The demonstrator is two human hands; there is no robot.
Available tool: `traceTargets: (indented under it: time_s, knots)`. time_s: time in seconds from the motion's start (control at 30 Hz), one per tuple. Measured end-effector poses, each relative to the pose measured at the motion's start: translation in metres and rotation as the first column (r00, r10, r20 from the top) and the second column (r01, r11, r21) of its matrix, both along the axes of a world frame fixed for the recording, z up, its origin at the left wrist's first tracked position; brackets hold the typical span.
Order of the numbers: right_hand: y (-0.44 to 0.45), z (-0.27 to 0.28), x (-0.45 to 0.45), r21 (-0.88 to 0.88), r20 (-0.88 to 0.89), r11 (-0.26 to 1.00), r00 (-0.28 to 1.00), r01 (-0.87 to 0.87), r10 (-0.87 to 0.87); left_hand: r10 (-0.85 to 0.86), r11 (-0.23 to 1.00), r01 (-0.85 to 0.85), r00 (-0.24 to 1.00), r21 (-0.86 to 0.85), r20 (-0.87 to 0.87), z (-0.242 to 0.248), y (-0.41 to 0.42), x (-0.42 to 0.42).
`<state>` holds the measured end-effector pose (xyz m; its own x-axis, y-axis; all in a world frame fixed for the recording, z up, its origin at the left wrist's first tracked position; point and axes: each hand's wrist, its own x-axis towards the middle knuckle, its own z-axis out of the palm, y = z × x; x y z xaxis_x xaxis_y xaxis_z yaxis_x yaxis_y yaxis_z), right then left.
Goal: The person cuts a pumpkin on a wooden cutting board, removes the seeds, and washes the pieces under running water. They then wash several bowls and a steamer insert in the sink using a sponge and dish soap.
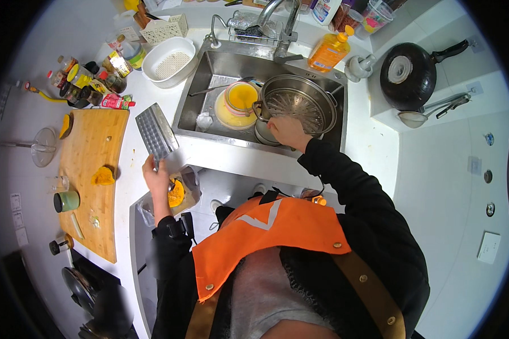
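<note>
My left hand (155, 176) grips a cleaver by its handle; the broad, dimpled blade (156, 132) points away from me, over the counter left of the sink. My right hand (289, 130) is over the near edge of a steel steamer pot (299, 99) in the sink (195, 112); whether its fingers hold the pot's rim or anything else is hard to tell. Beside the pot, a bowl (241, 96) with yellow contents sits on a larger yellow one. Below the cleaver, a cut pumpkin piece (176, 193) lies in a lined bin.
A wooden cutting board (93, 148) at left bears a pumpkin piece (103, 176) and a green jar (68, 201). A white basket (169, 62), condiment bottles and an orange soap bottle (329, 51) stand around the sink. A black wok (408, 76) hangs at right.
</note>
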<state>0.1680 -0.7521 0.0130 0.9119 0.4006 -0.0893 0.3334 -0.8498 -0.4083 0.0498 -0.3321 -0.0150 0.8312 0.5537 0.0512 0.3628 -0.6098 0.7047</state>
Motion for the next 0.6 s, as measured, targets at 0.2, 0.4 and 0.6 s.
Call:
traceTargets:
  time_s: [0.2, 0.4, 0.6]
  knots:
    - [0.021, 0.009, 0.018, -0.008, -0.091, 0.999, 0.995, -0.041, 0.040, -0.334, 0.913, 0.324, 0.943, -0.246, 0.003, 0.016, -0.096, 0.080]
    - [0.086, -0.047, 0.033, -0.001, 0.113, 0.995, 0.988, -0.104, 0.104, -0.422, 0.855, 0.344, 0.897, -0.389, -0.133, -0.014, -0.140, 0.171]
    - [0.117, -0.095, 0.058, -0.222, 0.077, 0.970, 0.993, 0.101, -0.086, -0.418, 0.785, 0.164, 0.852, -0.597, -0.316, -0.055, -0.141, 0.226]
